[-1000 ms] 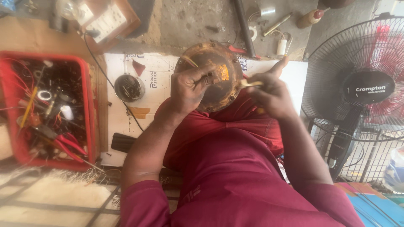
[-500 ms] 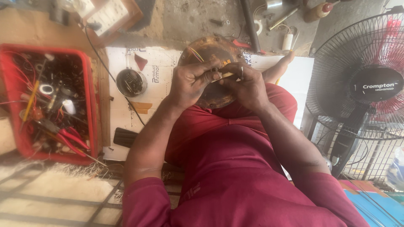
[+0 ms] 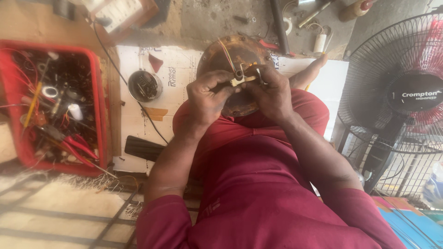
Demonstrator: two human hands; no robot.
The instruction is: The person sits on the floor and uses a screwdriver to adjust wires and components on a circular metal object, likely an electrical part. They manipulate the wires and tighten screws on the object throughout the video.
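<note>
Setting: rough concrete floor [image 3: 207, 18] of a repair spot, with a flattened sheet of white cardboard [image 3: 180, 78] spread under the seated person's legs in dark red trousers.
Work piece: round, rusty brown metal motor housing [image 3: 230, 55] with a short shaft at its centre and thin coloured wires over its top, propped on the person's lap between the knees.
Left hand [image 3: 207, 99]: fingers curled and nearly closed, pinching a small pale part at the shaft; exactly what the part is cannot be told.
Right hand [image 3: 272, 94]: also closed, fingers bearing on the same small part and on the housing's rim.
Handling: judged heavy and rigid, a cast metal body that will not flex; the rust gives grip, though grime may make it greasy.
Fragile points: the thin wires and the small centre fitting look easy to snag or bend.
Where to hold: best by the thick outer rim, kept resting on the lap, never by the wires.
Nearby: red plastic crate [image 3: 99, 92] of tangled wires and tools to the left; black pedestal fan with red blades [image 3: 406, 97] to the right; small round grey metal part [image 3: 144, 85] on the cardboard.
</note>
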